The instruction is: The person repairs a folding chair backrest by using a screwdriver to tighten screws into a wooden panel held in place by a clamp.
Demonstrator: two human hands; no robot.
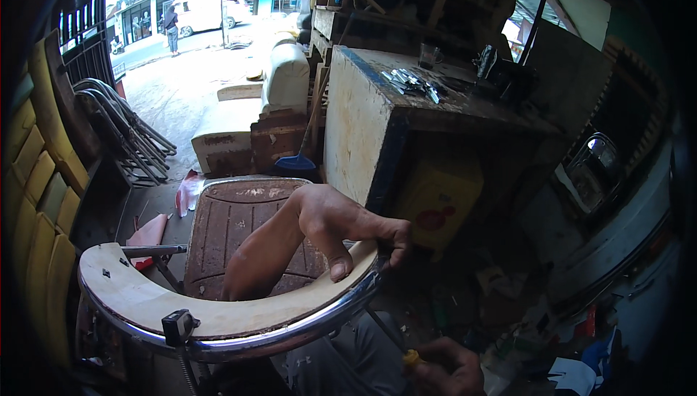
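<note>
Before me is a curved chair frame of chrome tube [290, 344], with a pale curved board [218, 316] lying along it. My left hand [334, 225] reaches from behind it to the right end. Its thumb presses on the board, and the fingers bend over the outer rim. Lower down, my right hand [450, 368] is closed round the yellow handle of a screwdriver [414, 358]. The shaft slants up to the underside of the frame near my left hand; its tip is hidden. A small black block [179, 327] sits at the frame's near edge.
Behind the frame lies a worn brown panel [247, 196]. Folded metal chair frames [127, 135] lean at the left, beside yellow padded panels [43, 171]. A workbench [356, 120] carries metal parts [412, 85]. Scraps [573, 374] litter the right floor; a blue dustpan [295, 162] stands further back.
</note>
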